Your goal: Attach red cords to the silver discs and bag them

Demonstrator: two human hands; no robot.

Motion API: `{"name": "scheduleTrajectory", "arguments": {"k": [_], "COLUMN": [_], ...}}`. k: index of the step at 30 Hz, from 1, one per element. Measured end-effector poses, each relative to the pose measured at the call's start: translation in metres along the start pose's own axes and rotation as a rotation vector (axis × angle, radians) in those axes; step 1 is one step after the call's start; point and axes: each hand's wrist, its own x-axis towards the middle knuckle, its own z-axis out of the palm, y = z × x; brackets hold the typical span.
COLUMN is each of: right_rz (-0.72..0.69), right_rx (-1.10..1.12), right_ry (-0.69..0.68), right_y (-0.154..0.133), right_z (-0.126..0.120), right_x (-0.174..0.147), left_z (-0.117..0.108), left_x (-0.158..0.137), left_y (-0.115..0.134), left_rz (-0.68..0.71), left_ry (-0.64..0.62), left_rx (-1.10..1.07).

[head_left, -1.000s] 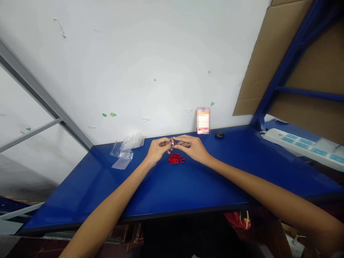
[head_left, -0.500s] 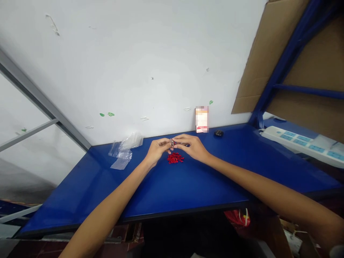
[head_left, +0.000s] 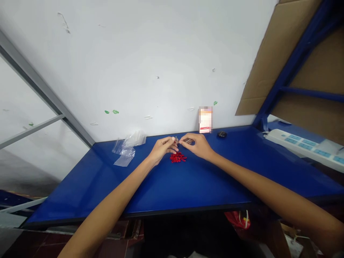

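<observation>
Over the blue table, my left hand (head_left: pixel 163 148) pinches what looks like a small clear plastic bag (head_left: pixel 176 140) with a bit of red showing. My right hand (head_left: pixel 199 145) is close beside it on the right, thumb and forefinger pressed together at the bag's edge. Whatever those right fingertips grip is too small to make out. Just below both hands lies a pile of short red cord-like pieces (head_left: pixel 177 157). Farther left, several flat clear plastic bags (head_left: pixel 126 152) lie overlapping on the tabletop.
A lit phone-like screen (head_left: pixel 205 122), partly blurred, leans on the white wall. Near it sits a small black object (head_left: pixel 221 134). A white power strip (head_left: pixel 303 143) runs along the right, by a blue metal frame (head_left: pixel 290 64). The blue table (head_left: pixel 188 190) has a dark front edge.
My hands have moved slightly apart, and the small bag's edge shows more between them. The whole scene has shifted a little to the right as the camera turned.
</observation>
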Motion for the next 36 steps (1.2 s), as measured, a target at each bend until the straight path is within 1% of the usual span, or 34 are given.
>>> {"name": "scheduleTrajectory", "arguments": {"k": [2,4,6,8,10,13,15,18,20,21,23,25,26,27,28,30,32,33,34,36], "right_rz": [-0.022,-0.052,-0.076,-0.103,-0.128,-0.136,-0.116,-0.097,-0.098,-0.097,-0.093,-0.081,-0.078,-0.081,-0.091,-0.13,-0.178,-0.198,-0.213,-0.22], "right_rx": [-0.099,-0.173,-0.185,-0.17,-0.175,-0.207,-0.228,-0.312,-0.382,-0.399,-0.402,-0.428,-0.458,-0.494,-0.53,-0.582,-0.598,-0.6,-0.604,-0.625], "right_ry": [-0.022,-0.05,-0.068,-0.076,-0.084,-0.105,-0.106,-0.085,-0.099,-0.121,-0.202,-0.275,-0.305,-0.329,-0.347,-0.362,-0.344,-0.324,-0.295,-0.212], "right_y": [0.002,0.002,0.0,-0.004,-0.006,-0.001,0.007,0.027,0.04,0.046,0.057,0.064,0.066,0.067,0.068,0.067,0.064,0.061,0.059,0.053], "right_z": [-0.001,-0.001,0.0,0.0,0.0,0.0,-0.002,-0.01,-0.019,-0.024,-0.032,-0.037,-0.038,-0.039,-0.039,-0.039,-0.04,-0.04,-0.041,-0.042], "right_x": [0.0,-0.001,-0.003,-0.004,-0.004,-0.002,0.0,0.003,0.005,0.006,0.007,0.009,0.009,0.01,0.01,0.011,0.011,0.012,0.012,0.013], "left_z": [-0.001,-0.001,0.0,0.001,0.002,-0.004,-0.015,-0.041,-0.059,-0.066,-0.075,-0.074,-0.069,-0.064,-0.057,-0.042,-0.031,-0.027,-0.024,-0.021], "left_x": [-0.001,-0.002,-0.004,-0.005,-0.005,-0.002,0.003,0.015,0.021,0.024,0.025,0.023,0.02,0.017,0.014,0.007,0.001,0.0,-0.001,-0.001], "left_y": [0.004,0.009,0.014,0.018,0.02,0.016,0.008,-0.01,-0.02,-0.024,-0.026,-0.022,-0.017,-0.012,-0.006,0.005,0.012,0.013,0.013,0.01], "left_rz": [0.079,0.204,0.324,0.395,0.429,0.459,0.459,0.373,0.295,0.273,0.277,0.319,0.337,0.347,0.347,0.347,0.357,0.359,0.358,0.351], "left_ry": [0.021,0.033,-0.008,-0.054,-0.057,-0.011,0.04,0.135,0.24,0.277,0.344,0.384,0.372,0.326,0.237,-0.027,-0.236,-0.301,-0.333,-0.34], "left_rx": [0.093,0.283,0.507,0.68,0.775,0.849,0.91,1.0,1.022,1.027,1.025,1.031,1.037,1.044,1.047,1.049,1.072,1.085,1.099,1.12]}}
